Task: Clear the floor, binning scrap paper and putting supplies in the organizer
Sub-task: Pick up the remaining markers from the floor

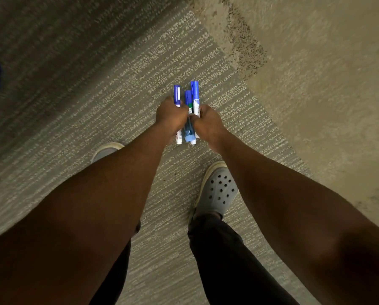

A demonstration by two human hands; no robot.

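Two hands clasp a bundle of markers above striped carpet.

The left hand (171, 116) and right hand (208, 123) curl their fingers around the markers (187, 111) from either side; three blue caps point to twelve o'clock, a green band shows between them, and the smooth white barrels end toward six. Below lie ribbed grey carpet (118, 84) and two perforated grey clogs (217, 190).

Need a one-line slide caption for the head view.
Both hands, left hand and right hand, hold a bundle of blue-capped markers above the carpet.
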